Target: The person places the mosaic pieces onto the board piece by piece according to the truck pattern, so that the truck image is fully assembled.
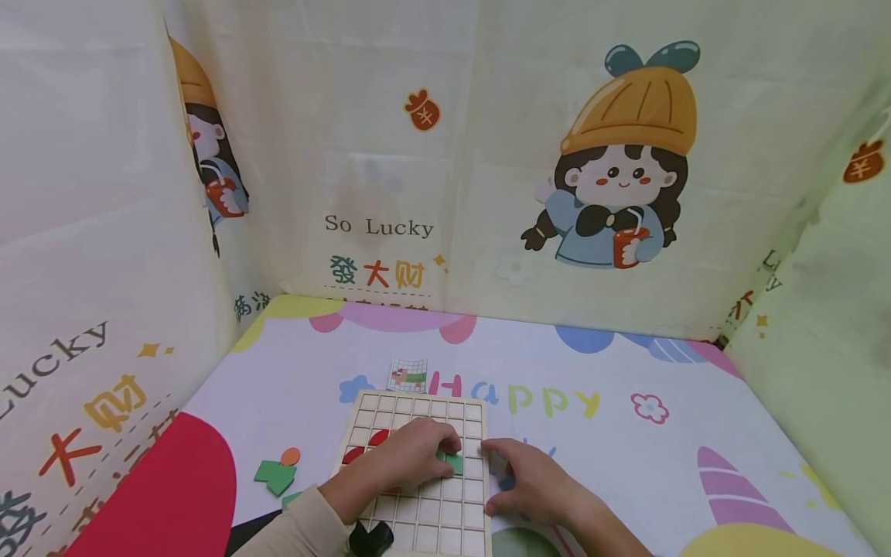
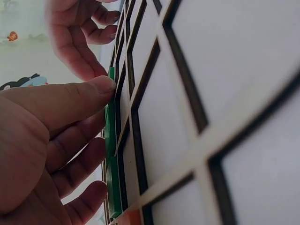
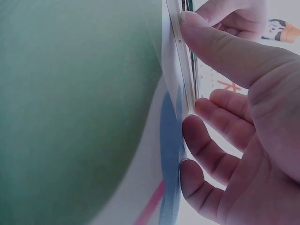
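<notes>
A pale wooden grid board [image 1: 431, 514] with square cells lies on the table. Over its middle, my left hand [image 1: 411, 456] pinches a green tile [image 1: 455, 463] between thumb and fingers, low against the grid. In the left wrist view the thumb tip touches the green tile [image 2: 110, 126], and more green continues below it. Red pieces [image 1: 353, 455] sit in cells left of the hand, partly covered. My right hand [image 1: 539, 480] rests at the board's right edge, thumb and fingertips apart along it. In the right wrist view the fingertips touch the board's side [image 3: 183, 56].
Loose green pieces [image 1: 278, 476] and an orange disc [image 1: 290, 456] lie on the table left of the board. Beyond the far edge lies a small printed picture card [image 1: 407, 375]. A black object [image 1: 371, 538] is near the left wrist. Printed cloth walls [image 1: 480, 155] enclose the table.
</notes>
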Available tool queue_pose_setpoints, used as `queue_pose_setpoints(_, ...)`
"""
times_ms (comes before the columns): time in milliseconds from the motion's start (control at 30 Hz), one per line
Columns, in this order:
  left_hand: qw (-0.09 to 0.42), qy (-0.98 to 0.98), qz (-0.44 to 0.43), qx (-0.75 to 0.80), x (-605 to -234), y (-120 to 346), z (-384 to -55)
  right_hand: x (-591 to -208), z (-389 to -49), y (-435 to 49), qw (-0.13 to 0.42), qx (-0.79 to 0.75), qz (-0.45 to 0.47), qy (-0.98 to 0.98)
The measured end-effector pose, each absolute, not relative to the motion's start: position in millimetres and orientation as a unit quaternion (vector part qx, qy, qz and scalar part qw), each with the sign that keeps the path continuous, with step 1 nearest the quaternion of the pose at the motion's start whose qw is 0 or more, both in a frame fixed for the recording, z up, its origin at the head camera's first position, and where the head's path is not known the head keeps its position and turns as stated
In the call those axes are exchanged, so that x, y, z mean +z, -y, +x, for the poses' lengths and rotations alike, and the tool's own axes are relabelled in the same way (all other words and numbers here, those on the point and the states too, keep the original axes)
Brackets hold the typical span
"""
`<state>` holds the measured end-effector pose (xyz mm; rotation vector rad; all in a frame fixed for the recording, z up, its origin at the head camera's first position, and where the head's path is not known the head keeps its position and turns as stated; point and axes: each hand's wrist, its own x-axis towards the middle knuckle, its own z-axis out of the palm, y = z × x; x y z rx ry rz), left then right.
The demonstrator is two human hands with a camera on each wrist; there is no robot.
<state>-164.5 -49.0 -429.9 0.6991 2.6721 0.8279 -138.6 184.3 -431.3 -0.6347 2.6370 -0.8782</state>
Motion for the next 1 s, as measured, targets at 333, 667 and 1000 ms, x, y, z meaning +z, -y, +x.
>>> queue_pose_setpoints(333,0.131,-0.917,0.25,0.28,-427,52,-165,-430,-139,-185,0.15,-0.305,-0.215,-0.916)
queue_pose_setpoints(667,0.111,-0.916,0.259,0.287,-417,67,-164,-431,-138,-186,0.143,-0.308,-0.223,-0.914)
queue_pose_setpoints(1000,0.083,-0.91,0.233,0.334,-405,109,-162,-431,-138,-185,0.14,-0.303,-0.227,-0.915)
